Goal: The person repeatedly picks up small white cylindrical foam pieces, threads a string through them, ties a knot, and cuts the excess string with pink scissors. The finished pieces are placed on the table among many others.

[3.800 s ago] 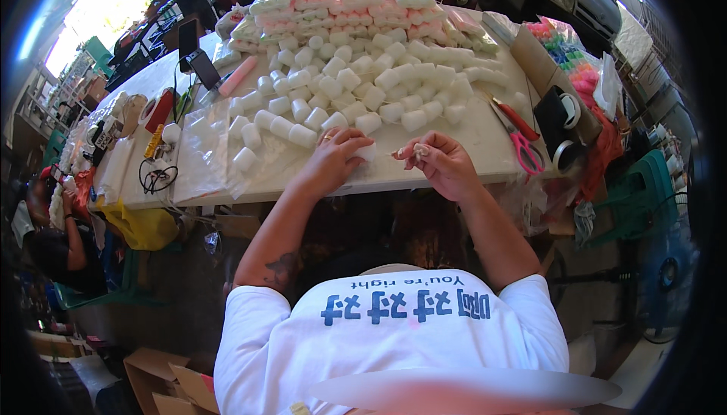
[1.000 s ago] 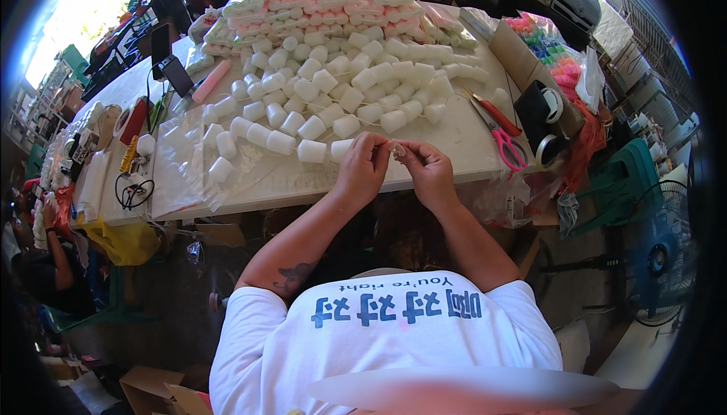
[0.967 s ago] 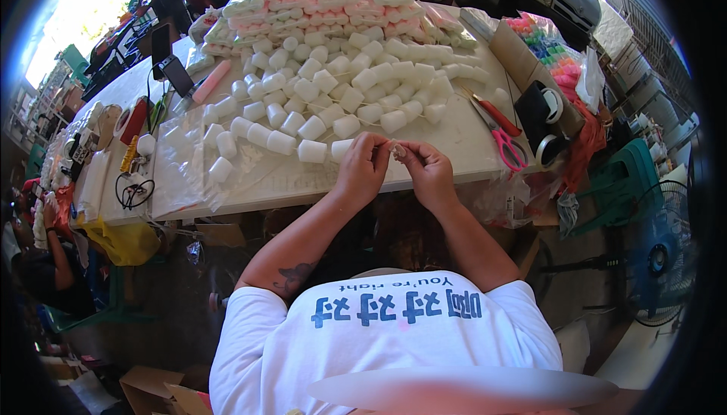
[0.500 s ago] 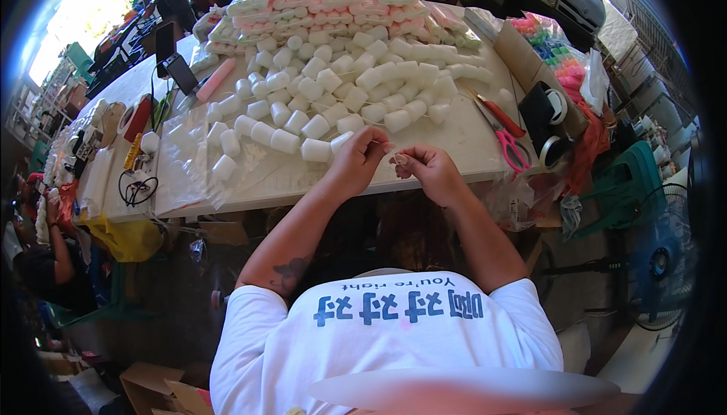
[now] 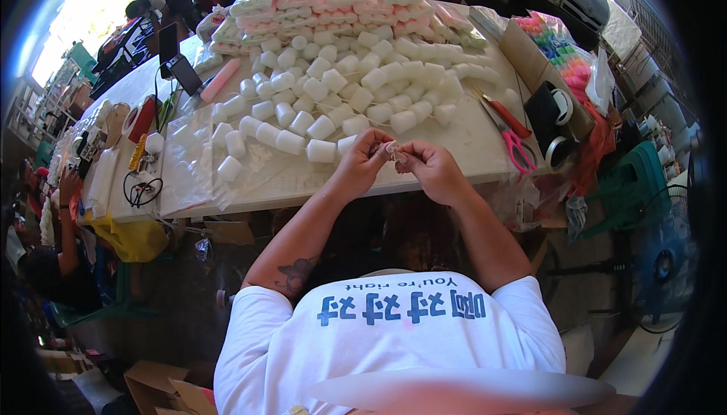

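Observation:
Over the table's near edge my left hand [image 5: 363, 160] and my right hand [image 5: 432, 170] meet, both closed in fingertip pinches. Between them is a small bunch of thin pale string [image 5: 394, 153]; its exact shape is too small to make out. Just beyond my left hand lies a heap of white foam-like cylinders [image 5: 321, 151], with thin string showing between some of them. Off to the right of my right hand rest pink-handled scissors [image 5: 519, 153] and a tool with a red-orange handle [image 5: 507, 118].
Bagged pink and white rolls [image 5: 326, 14] are stacked at the table's [image 5: 288, 188] back. A phone on a stand [image 5: 180, 70], clear plastic sheet [image 5: 189, 161] and black cable [image 5: 142, 189] lie left. Tape rolls [image 5: 560, 150] and a fan [image 5: 663, 263] are right. Another person's arm [image 5: 68, 222] shows far left.
My hands have drawn closer together, their fingertips now meeting at the string. The whole view has shifted slightly; the cylinders and tools lie as before.

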A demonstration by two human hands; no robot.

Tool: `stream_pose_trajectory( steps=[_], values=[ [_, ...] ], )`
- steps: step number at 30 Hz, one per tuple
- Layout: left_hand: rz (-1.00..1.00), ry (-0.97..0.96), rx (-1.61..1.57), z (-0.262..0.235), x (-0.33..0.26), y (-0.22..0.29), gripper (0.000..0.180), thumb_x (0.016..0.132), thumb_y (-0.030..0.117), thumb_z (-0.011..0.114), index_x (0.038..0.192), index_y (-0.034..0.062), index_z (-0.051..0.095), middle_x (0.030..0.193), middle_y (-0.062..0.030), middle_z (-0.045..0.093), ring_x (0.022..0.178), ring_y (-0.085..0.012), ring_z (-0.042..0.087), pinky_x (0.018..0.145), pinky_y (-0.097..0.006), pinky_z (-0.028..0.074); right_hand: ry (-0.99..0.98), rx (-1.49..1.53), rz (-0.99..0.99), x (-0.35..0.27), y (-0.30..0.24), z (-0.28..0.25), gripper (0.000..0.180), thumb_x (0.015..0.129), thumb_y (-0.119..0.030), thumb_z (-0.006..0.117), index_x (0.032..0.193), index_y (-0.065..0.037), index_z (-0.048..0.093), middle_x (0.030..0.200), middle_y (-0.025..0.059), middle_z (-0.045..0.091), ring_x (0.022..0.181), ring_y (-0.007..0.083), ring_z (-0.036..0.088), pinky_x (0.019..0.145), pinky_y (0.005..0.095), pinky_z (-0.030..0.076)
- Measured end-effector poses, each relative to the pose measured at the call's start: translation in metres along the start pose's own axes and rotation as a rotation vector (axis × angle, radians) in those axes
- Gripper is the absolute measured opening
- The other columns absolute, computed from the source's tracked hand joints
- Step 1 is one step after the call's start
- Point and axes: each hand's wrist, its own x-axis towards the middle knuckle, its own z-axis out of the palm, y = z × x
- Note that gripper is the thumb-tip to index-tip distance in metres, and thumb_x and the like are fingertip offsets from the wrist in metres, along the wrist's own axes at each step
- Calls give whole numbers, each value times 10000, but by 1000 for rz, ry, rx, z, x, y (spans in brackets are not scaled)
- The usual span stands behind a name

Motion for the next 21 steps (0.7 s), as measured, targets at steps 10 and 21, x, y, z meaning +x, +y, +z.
stream_pose_trajectory(
  steps=[10,21],
  values=[
    [15,180,-1,20,-7,-6,160,993,213,496,919,73,520,770,49,470,693,-23,382,614,-196,338,283,-696,-412,-3,2,20,170,883,-113,598,954,42,595,841,210,615,760,355,604,685,380,479],
    [193,265,217,18,-7,-10,166,968,127,541,833,88,453,733,52,429,655,-15,347,557,-188,307,-58,123,-10,-5,1,-3,219,944,-78,551,1124,37,598,948,55,641,859,121,606,837,260,486]
  ],
)
